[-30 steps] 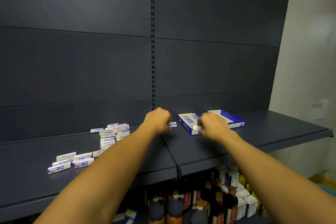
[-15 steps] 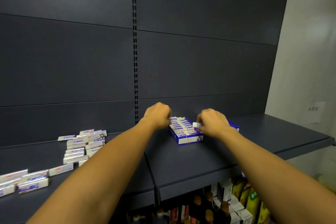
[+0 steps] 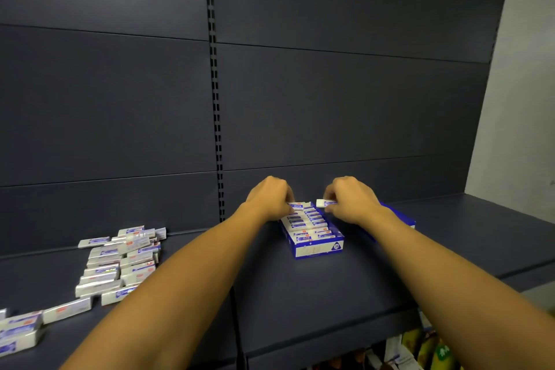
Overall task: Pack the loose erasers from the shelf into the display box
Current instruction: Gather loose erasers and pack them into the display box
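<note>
Between the right hand (image 3: 353,200) fingers sits one eraser (image 3: 325,203), pinched tight, just above the far end of the display box (image 3: 318,246). Beside that grip, the left hand (image 3: 270,197) is curled over another eraser (image 3: 295,205) in the box, maybe pinching it. Far left of both grips, loose erasers (image 3: 120,261) lie on the shelf (image 3: 300,294).

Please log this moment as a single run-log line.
left hand: at display box far end, on an eraser | right hand: holds eraser over box | loose erasers: remain at shelf left
</note>
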A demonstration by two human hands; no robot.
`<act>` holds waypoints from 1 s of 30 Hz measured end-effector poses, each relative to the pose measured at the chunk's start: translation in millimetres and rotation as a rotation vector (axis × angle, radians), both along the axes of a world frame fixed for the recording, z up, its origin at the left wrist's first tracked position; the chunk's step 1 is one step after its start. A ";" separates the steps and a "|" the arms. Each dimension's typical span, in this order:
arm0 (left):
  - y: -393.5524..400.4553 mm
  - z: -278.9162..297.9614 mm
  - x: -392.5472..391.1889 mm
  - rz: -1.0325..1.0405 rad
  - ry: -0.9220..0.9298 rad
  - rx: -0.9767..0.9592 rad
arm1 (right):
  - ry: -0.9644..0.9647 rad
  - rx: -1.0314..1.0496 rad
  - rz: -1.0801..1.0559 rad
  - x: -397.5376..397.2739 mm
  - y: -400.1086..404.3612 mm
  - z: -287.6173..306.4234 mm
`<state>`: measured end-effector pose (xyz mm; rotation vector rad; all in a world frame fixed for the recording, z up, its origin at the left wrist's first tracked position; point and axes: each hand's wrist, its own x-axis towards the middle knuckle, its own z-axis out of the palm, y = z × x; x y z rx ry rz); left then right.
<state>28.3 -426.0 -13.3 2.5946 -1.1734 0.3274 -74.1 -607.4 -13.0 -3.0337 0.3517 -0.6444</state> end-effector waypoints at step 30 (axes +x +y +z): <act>-18.6 -66.6 -5.6 0.162 0.074 -0.226 | -0.262 0.477 0.432 56.4 -50.9 -81.0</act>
